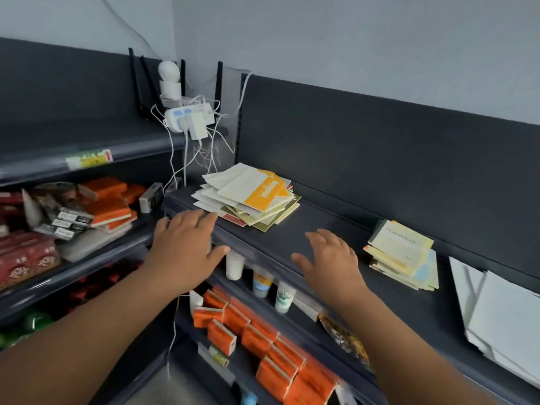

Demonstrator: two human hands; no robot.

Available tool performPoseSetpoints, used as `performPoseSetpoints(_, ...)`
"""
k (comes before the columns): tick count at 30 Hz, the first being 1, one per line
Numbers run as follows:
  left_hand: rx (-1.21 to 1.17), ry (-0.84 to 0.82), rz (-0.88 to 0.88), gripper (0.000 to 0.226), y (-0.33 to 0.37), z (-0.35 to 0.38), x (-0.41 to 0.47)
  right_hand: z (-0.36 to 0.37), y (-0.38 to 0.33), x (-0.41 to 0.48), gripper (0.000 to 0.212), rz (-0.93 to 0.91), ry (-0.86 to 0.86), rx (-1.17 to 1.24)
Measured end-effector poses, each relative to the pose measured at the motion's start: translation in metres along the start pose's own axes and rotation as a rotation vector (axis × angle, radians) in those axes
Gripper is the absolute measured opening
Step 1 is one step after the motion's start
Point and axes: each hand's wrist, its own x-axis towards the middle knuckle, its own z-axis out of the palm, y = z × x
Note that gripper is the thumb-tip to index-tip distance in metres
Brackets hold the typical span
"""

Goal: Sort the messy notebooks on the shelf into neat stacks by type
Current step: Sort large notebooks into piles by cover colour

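Note:
A messy pile of thin notebooks (248,197) lies fanned out at the left end of the dark top shelf (321,238), with a white and orange one on top. A second, smaller stack of pale yellow notebooks (404,255) sits further right on the same shelf. My left hand (187,244) hovers with spread fingers at the shelf's front edge, just short of the messy pile. My right hand (330,258) hangs open over the bare shelf between the two stacks. Neither hand holds anything.
White sheets (502,320) lie at the shelf's far right. A power strip with plugs and cables (190,118) and a small white camera (169,80) sit behind the pile. Orange packs (263,340) and white bottles (260,285) fill the lower shelf; boxes crowd the left shelves.

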Motion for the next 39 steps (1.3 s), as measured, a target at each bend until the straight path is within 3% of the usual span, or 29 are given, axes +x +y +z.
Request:
performPoseSetpoints(17,0.017,-0.025,0.011,0.068,-0.052,0.051,0.176,0.063,-0.026,0.193,0.057,0.071,-0.048,0.189)
performPoseSetpoints(35,0.021,-0.399,0.236,0.065,-0.062,0.107,0.317,0.087,-0.052,0.242,0.060,0.517,-0.035,0.345)
performPoseSetpoints(39,0.022,-0.405,0.309,0.063,-0.063,0.113,0.319,0.090,-0.061,0.245,0.057,0.593,-0.050,0.369)
